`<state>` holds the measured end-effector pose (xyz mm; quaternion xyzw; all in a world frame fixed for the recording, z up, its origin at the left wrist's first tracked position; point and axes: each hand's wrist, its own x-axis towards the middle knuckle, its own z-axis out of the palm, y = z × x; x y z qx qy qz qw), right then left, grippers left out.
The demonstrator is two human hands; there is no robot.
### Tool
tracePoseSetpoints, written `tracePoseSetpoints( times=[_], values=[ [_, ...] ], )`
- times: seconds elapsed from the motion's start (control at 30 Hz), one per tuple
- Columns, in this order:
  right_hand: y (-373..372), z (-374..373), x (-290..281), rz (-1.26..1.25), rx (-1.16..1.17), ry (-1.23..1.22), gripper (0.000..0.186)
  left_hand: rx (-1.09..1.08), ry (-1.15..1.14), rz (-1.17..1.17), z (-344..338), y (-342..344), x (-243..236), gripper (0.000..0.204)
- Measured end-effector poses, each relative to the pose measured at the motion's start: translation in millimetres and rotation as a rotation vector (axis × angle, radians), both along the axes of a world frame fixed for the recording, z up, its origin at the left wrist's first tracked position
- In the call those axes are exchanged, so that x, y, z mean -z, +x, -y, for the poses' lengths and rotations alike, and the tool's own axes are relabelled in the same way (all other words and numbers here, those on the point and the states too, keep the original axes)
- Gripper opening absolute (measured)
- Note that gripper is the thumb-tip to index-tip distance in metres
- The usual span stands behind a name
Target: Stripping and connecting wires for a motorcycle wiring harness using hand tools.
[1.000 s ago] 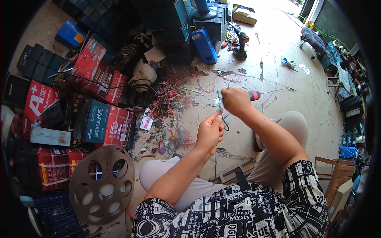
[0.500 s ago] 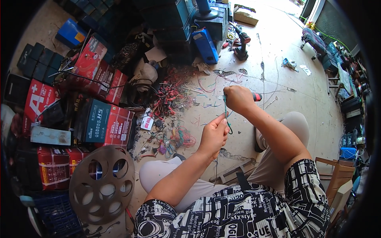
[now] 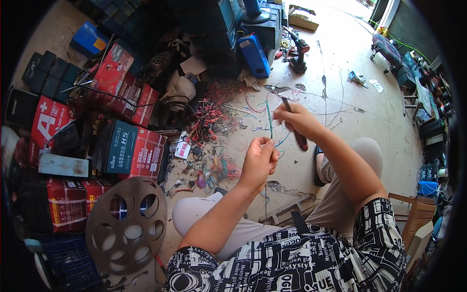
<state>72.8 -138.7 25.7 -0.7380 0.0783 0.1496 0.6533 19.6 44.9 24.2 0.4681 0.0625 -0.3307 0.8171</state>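
L hand (image 3: pixel 261 158) pinching grn wire (image 3: pixel 270 119), R hand (image 3: pixel 297 119) nr

Wire (image 3: pixel 270 119) in left grip (image 3: pixel 260 158) — boxes (image 3: pixel 147 153) leftward — drill (image 3: pixel 301 47) ahead, slightly right.

Daylight (image 3: pixel 340 6) glares at the upper right over a pale grey, cracked floor (image 3: pixel 362 138); along the right side stand a low, wheeled seat with a dark patterned cushion (image 3: pixel 387 47) and brown wooden furniture (image 3: pixel 421 213).
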Motion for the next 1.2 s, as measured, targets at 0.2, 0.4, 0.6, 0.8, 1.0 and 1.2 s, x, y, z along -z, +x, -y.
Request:
tracePoseSetpoints(
  times=[0.2, 0.4, 0.6, 0.8, 1.0, 1.2],
  values=[
    [-18.3, -8.3, -22.3, -0.065, -0.257, 0.214, 0.022, -0.002, 0.022, 0.043, -6.5, 8.8, -6.9, 0.017],
    [-16.9, -2.9, -19.6, 0.005, -0.286, 0.154, 0.014, 0.050, 0.010, 0.024, -8.2, 13.3, -9.2, 0.018],
    [-16.6, -2.7, -13.1, 0.064, -0.306, 0.187, 0.012, 0.030, -0.007, 0.021, -9.6, 15.9, -10.6, 0.015],
    [-14.9, -2.4, -22.8, 0.103, -0.417, -0.071, 0.015, 0.103, 0.026, -0.031, -18.3, 12.1, -12.4, 0.012],
    [-17.2, -15.9, -13.3, 0.665, -0.489, -0.531, 0.011, 0.086, 0.033, -0.088, -27.5, 5.9, -9.8, 0.012],
    [1.5, -17.4, 26.5, 0.816, -0.312, -1.009, 0.014, -0.029, -0.031, -0.161, -32.2, 2.1, -9.3, 0.012]
  ],
)
